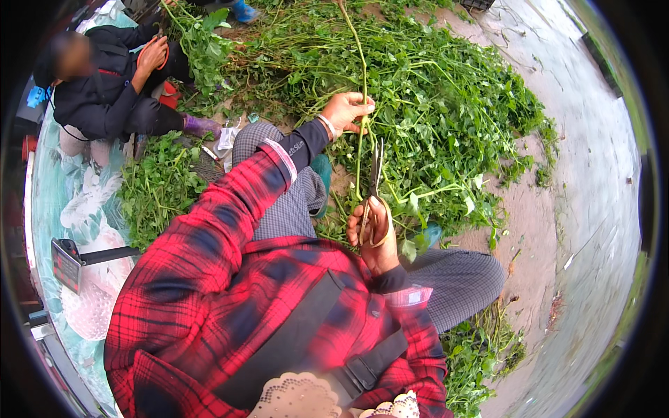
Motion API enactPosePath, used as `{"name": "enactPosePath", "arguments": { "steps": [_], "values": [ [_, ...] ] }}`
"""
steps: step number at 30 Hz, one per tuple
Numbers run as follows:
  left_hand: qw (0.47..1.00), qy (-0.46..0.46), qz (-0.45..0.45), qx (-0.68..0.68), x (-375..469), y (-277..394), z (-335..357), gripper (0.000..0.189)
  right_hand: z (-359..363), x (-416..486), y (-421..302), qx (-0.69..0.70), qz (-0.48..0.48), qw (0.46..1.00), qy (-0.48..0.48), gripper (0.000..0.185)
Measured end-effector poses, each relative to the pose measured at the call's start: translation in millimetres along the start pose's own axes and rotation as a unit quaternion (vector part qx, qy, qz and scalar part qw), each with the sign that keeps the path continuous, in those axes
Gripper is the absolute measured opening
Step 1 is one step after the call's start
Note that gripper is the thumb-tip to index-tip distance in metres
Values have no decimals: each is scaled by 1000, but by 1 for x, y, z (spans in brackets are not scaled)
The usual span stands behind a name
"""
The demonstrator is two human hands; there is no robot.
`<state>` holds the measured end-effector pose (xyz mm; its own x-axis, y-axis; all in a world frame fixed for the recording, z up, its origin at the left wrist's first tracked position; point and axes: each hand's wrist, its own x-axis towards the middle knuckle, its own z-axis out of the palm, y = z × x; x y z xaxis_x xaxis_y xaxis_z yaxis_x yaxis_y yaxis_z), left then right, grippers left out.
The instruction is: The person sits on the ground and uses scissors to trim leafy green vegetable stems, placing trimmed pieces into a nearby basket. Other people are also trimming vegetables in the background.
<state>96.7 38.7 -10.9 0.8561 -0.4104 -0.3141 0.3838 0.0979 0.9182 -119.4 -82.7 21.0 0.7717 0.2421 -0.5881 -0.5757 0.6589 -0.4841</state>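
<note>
Between the thumb and fingers of my left hand (346,113) is a long green plant stem (362,65), held upright in the picture and forking just below the grip. My right hand (375,237) has its fingers through the loops of scissors (376,175) with tan handles. Their dark blades point away from me, slightly parted, beside the forked lower stems. Whether the blades touch a stem, I cannot tell. A leafy side shoot (436,193) runs off to the right near the blades. Beyond both hands spreads a large heap of cut leafy stems (444,109).
A co-worker (112,83) sits at upper left, holding orange-handled scissors (166,58) by a leafy bunch (201,44). A smaller green pile (159,188) lies left of my knee. A digital scale display (67,266) stands at far left. Wet concrete (590,183) runs along the right.
</note>
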Motion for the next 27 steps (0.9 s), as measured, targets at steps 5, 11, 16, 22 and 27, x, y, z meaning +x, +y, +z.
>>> {"name": "enactPosePath", "arguments": {
  "steps": [5,11,16,22,27],
  "values": [
    [1000,9,26,-14,-4,0,5,15,4,5,2,-5,2,1000,-1,34],
    [998,36,48,-15,-6,-6,19,14,2,16,-1,28,4,999,23,34],
    [997,41,52,-35,-8,-11,30,15,5,26,-3,-4,-70,997,39,29],
    [994,49,68,-77,-9,-16,37,11,10,33,-4,-16,-70,995,73,27],
    [993,44,71,-81,-10,-16,40,10,15,31,-14,65,-72,993,62,26]
  ]
}}
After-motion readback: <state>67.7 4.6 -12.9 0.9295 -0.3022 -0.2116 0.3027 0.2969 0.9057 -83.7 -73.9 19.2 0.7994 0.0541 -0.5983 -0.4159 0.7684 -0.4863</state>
